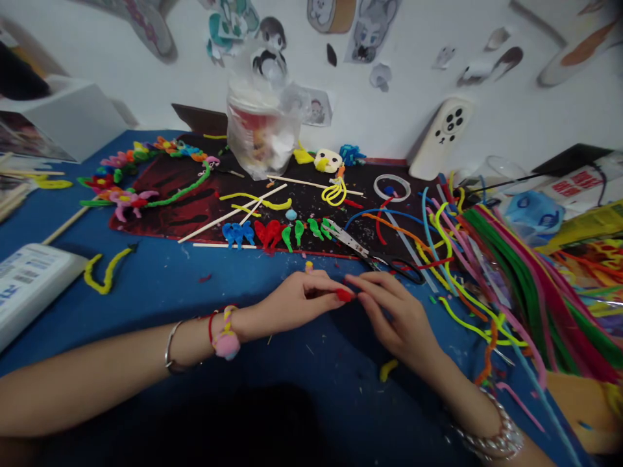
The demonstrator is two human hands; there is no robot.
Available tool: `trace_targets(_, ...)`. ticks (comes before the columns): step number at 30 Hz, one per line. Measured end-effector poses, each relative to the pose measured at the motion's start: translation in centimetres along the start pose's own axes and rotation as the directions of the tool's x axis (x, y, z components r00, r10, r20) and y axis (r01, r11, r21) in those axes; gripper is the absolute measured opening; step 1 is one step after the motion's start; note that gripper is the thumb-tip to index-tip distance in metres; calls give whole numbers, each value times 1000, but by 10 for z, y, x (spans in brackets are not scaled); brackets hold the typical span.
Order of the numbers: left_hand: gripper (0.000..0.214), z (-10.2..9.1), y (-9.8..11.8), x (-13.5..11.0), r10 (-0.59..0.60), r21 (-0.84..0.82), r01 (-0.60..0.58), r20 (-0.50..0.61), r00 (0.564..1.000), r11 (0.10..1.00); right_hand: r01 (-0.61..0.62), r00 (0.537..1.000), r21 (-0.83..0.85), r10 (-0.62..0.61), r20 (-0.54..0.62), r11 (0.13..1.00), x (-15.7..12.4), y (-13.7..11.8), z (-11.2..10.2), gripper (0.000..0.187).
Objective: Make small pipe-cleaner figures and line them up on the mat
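Fingers [325, 287] of your left hand [292, 301] and right hand [396, 318] are pinched tip to tip on a small red piece [344, 295], probably pipe-cleaner scrap. It sits over the blue table [195, 285], just in front of the dark mat's [160, 224] front edge. Risk: the grip is tips-only, so a twist could flick the piece into the loose offcuts. Scissors [370, 254] lie just behind your right hand, so a forward slip meets the blades.
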State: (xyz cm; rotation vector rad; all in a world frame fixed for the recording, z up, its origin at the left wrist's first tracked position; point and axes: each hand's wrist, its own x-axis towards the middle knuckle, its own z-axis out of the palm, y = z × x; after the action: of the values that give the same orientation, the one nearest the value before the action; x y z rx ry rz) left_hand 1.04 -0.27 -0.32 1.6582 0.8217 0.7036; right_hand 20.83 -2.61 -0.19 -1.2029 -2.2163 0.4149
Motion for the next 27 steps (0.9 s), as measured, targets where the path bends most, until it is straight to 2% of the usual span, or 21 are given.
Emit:
trace_targets(2, 20, -2, 0, 1, -99, -129, 97, -7, 995, 987, -86, 995, -144, 78, -63, 986, 1, 12, -4, 31)
trace_targets(5, 18, -5, 1, 3, -198, -314, 183, -13, 980, 932, -193, 980, -373, 157, -123, 907, 2, 33, -11, 37)
trace_targets(9, 12, -5, 0, 5, -240, -459, 194, -45, 970, 867, -218, 972, -503, 231, -38, 836, -2, 51, -21, 38)
trace_targets(13, 15, -4, -2, 5, -213, -504, 166, -37, 976, 848, -192, 970, -564, 241, 13, 803, -8, 56, -31, 34)
trace_targets(17, 20, -3, -5, 5, -194, -525, 138, -54, 979, 840, -129, 972, -573, 219, 90, 810, -10, 55, -35, 38)
trace_targets(21, 16, -2, -6, 6, -181, -528, 113, -77, 981, 841, -207, 955, -533, 288, 72, 821, -8, 47, -31, 34)
trace_targets(24, 11, -2, -6, 6, -175, -522, 93, -110, 978, 848, -305, 931, -433, 360, 50, 848, -6, 42, -29, 32)
trace_targets(27, 10, -3, -6, 7, -187, -534, 80, -150, 971, 842, -334, 928, -249, 363, 81, 909, -4, 40, -32, 33)
